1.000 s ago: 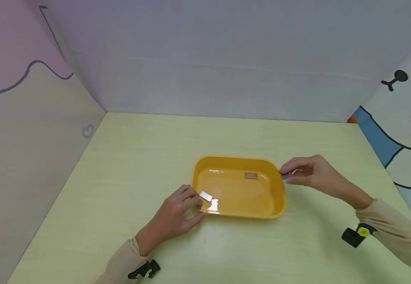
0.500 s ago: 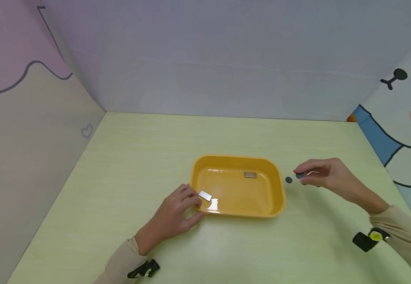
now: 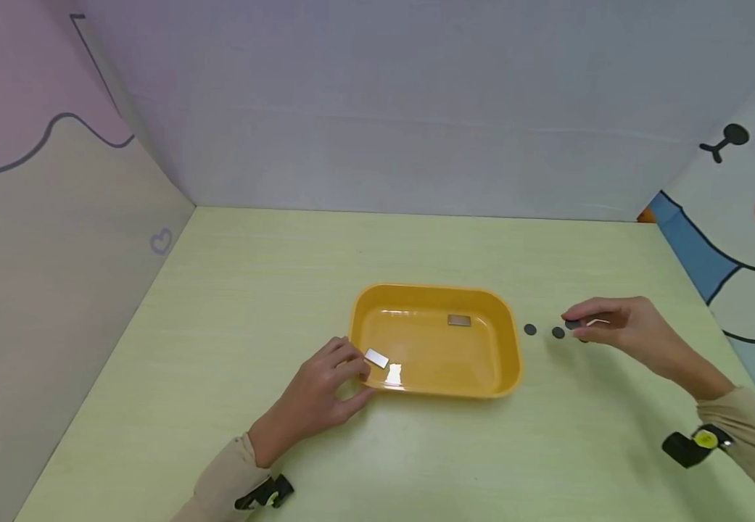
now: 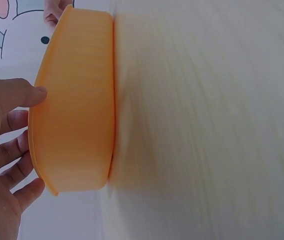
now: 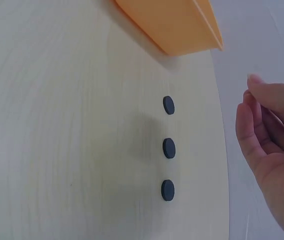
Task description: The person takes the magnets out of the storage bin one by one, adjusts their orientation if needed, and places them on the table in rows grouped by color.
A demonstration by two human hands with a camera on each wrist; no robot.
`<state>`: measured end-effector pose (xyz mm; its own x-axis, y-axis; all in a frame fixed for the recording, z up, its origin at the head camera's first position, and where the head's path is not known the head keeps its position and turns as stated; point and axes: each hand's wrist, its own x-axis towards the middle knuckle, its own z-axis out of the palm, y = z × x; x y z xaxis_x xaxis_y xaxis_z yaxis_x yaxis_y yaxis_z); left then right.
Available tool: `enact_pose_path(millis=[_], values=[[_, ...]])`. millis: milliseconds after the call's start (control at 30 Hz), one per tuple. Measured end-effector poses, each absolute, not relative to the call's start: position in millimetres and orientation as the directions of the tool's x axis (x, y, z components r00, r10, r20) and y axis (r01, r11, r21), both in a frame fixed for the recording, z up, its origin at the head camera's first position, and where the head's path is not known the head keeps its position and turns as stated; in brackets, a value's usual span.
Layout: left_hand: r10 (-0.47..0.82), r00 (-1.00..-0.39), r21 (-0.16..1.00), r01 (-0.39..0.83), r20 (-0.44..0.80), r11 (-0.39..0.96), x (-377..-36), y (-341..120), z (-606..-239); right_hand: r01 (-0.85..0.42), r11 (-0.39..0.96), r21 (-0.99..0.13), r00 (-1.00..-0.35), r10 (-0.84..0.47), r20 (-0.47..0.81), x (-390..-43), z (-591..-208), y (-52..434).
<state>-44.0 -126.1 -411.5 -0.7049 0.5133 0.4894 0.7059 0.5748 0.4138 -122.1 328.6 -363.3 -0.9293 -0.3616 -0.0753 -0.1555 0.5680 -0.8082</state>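
Left hand [image 3: 321,395] at near-left corner of orange tray [image 3: 506,377], fingers curled, pinching small silver plate [image 3: 376,358] over rim; plate's long axis slants toward tray middle. Right hand [image 3: 619,328] loosely open above three dark discs [image 5: 168,148], holding nothing, it seems. Discs lie in row pointing away from tray, beside fingertips.

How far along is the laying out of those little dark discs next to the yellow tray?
Three dark discs already lie in a row on the table, beside the yellow tray. The right hand hovers by the row's far end, seemingly holding nothing. The left hand pinches a silver plate at the tray's rim. Another silver plate still lies inside the tray.
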Motion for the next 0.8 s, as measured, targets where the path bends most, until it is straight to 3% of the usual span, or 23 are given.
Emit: enact_pose_path(millis=[800], values=[[0.492, -0.727, 0.426, 0.683, 0.479, 0.594, -48, -132, -411, -0.098, 0.675, -0.731, -0.966, -0.242, -0.094, -129, -390, 366]])
